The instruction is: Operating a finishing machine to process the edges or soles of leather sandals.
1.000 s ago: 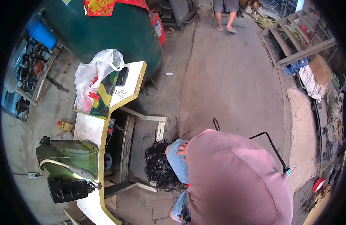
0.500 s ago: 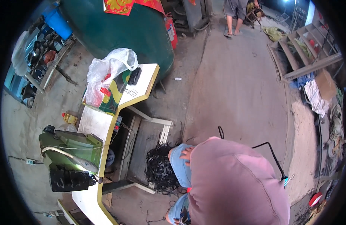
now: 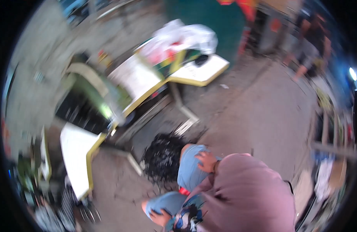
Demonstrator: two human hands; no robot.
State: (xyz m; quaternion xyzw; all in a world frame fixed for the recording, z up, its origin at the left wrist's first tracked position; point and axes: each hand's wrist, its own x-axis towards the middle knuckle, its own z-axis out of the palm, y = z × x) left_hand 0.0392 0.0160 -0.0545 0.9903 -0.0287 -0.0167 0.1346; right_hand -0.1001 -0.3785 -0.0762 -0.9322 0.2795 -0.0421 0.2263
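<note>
Since the earlier frame, the view has been swung round, and the left hand (image 3: 160, 218), previously cut off by the lower edge, has been brought fully into sight. It is laid on the lower denim leg (image 3: 165, 202) at bottom centre; the right hand (image 3: 206, 162) is rested on the upper denim leg (image 3: 190, 170). On both hands, the fingers are stretched out and loosely spread. One pile of black strips (image 3: 161, 156) is seen on the floor (image 3: 255, 116) just left of the upper leg, near the right hand. Dark marks on the white counter (image 3: 137, 77), at upper centre, are blurred past reading. One translucent plastic bag (image 3: 201, 34) is set there; one person (image 3: 315, 42) is seen at upper right.
</note>
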